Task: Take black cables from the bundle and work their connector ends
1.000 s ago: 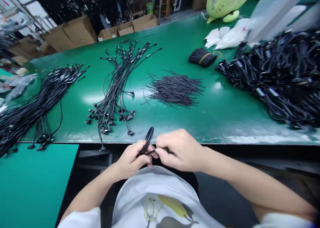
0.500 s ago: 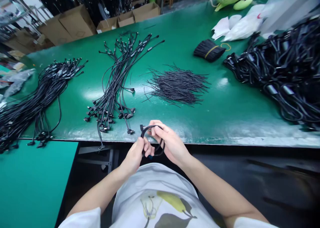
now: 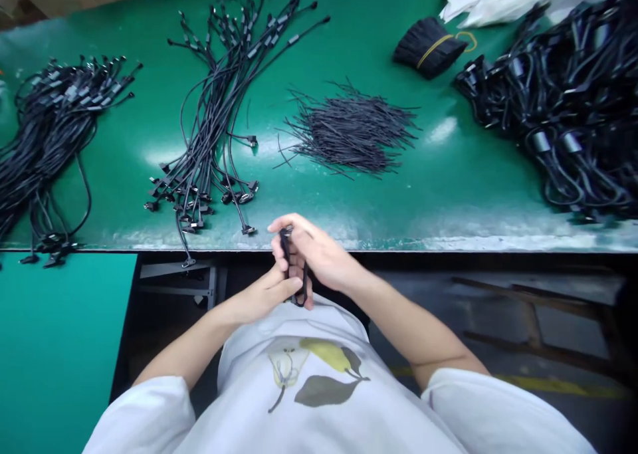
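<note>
Between my two hands, close to my body and just off the table's front edge, is a black cable [image 3: 305, 278] folded into a narrow coil. My left hand [image 3: 279, 288] closes on the coil's lower part, with the thumb lying across it. My right hand [image 3: 312, 251] grips the upper part, near the connector end. Fingers hide much of the cable. Ahead on the table lie a spread of loose black cables with connectors [image 3: 214, 115] and a heap of short black twist ties [image 3: 356, 131].
Another bundle of long cables [image 3: 50, 115] lies on the green table [image 3: 448, 195] at left. A banded bundle of black ties [image 3: 428, 47] sits at the back right, beside a large pile of coiled cables [image 3: 563, 115]. White plastic bags [image 3: 508, 2] lie behind.
The cable loop, wider before, is now squeezed into a narrow coil. My right hand has shifted up round the connector end, and my left thumb now lies across the coil. The view has tilted down.
</note>
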`<state>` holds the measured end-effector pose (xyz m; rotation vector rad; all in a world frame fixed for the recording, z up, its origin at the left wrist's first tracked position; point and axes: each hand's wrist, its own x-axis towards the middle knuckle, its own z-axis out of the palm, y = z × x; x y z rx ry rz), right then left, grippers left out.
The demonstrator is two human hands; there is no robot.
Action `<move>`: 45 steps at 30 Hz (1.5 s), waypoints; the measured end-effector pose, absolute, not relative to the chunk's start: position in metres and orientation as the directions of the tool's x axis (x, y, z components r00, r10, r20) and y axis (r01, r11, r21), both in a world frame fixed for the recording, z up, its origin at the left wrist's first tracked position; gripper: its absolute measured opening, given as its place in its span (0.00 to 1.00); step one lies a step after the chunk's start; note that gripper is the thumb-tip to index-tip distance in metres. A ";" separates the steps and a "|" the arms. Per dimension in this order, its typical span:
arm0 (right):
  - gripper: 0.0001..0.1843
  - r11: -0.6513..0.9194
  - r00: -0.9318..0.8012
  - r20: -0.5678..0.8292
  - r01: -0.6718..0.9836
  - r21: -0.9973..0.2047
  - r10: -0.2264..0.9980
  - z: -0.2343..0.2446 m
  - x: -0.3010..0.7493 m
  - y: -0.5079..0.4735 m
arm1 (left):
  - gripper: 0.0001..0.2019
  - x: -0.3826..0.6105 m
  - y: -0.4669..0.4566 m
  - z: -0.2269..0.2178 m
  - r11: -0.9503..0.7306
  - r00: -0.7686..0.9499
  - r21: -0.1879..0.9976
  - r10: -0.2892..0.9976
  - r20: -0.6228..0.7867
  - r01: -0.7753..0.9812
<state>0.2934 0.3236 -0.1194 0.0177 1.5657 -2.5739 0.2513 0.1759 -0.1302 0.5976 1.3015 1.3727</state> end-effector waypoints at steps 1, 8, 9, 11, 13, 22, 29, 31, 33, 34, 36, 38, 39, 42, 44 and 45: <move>0.24 -0.489 -0.984 -0.076 0.147 -0.860 -0.163 -0.116 0.292 0.328 | 0.19 0.250 0.174 -0.128 0.184 -0.220 0.881 0.927 -0.303 -0.435; 0.24 -0.627 -0.970 -0.083 0.212 -0.750 -0.229 -0.115 0.285 0.330 | 0.15 0.250 0.178 -0.117 0.230 -0.031 0.699 0.940 -0.339 -0.677; 0.24 -0.626 -0.971 -0.076 0.205 -0.753 -0.226 -0.117 0.284 0.330 | 0.15 0.253 0.182 -0.118 0.247 -0.003 0.652 0.934 -0.357 -0.717; 0.24 -0.592 -0.984 -0.054 0.145 -0.793 -0.168 -0.120 0.283 0.330 | 0.12 0.260 0.191 -0.118 0.225 -0.019 0.552 0.916 -0.401 -0.803; 0.23 -0.503 -0.996 -0.042 0.077 -0.861 -0.080 -0.121 0.282 0.333 | 0.08 0.267 0.201 -0.118 0.164 -0.097 0.501 0.885 -0.455 -0.850; 0.19 -0.389 -0.972 -0.219 0.236 -0.891 -0.089 -0.112 0.285 0.355 | 0.14 0.258 0.200 -0.121 0.138 -0.216 0.622 0.862 -0.458 -0.771; 0.13 -0.214 -0.985 -0.175 0.171 -0.962 -0.002 -0.107 0.293 0.351 | 0.12 0.247 0.193 -0.125 0.291 -0.153 0.873 0.915 -0.373 -0.391; 0.11 -0.147 -0.988 -0.133 0.121 -0.982 0.076 -0.110 0.293 0.350 | 0.14 0.254 0.199 -0.127 0.263 -0.220 0.844 0.890 -0.399 -0.467; 0.11 -0.137 -0.985 -0.161 0.150 -0.979 0.070 -0.113 0.291 0.351 | 0.15 0.262 0.203 -0.129 0.206 -0.252 0.753 0.860 -0.445 -0.626; 0.11 -0.169 -0.982 -0.184 0.174 -0.970 0.044 -0.115 0.290 0.352 | 0.15 0.264 0.205 -0.130 0.179 -0.236 0.692 0.856 -0.460 -0.699; 0.14 -0.311 -0.978 -0.201 0.207 -0.928 -0.052 -0.118 0.288 0.353 | 0.15 0.267 0.205 -0.130 0.159 -0.150 0.563 0.874 -0.463 -0.811; 0.17 -0.448 -0.978 -0.167 0.205 -0.870 -0.124 -0.119 0.286 0.354 | 0.16 0.267 0.204 -0.129 0.158 -0.069 0.470 0.900 -0.430 -0.868; 0.18 -0.478 -0.981 -0.143 0.189 -0.858 -0.131 -0.119 0.286 0.354 | 0.18 0.267 0.203 -0.128 0.151 -0.054 0.447 0.909 -0.413 -0.882; 0.19 -0.434 -0.992 -0.101 0.126 -0.892 -0.079 -0.117 0.283 0.353 | 0.22 0.266 0.204 -0.126 0.086 -0.112 0.442 0.908 -0.405 -0.893; 0.19 -0.395 -0.995 -0.086 0.096 -0.914 -0.044 -0.118 0.280 0.353 | 0.21 0.266 0.207 -0.124 0.036 -0.184 0.462 0.888 -0.420 -0.886; 0.20 -0.383 -0.997 -0.077 0.083 -0.920 -0.032 -0.119 0.278 0.354 | 0.20 0.266 0.210 -0.123 0.012 -0.216 0.469 0.876 -0.430 -0.883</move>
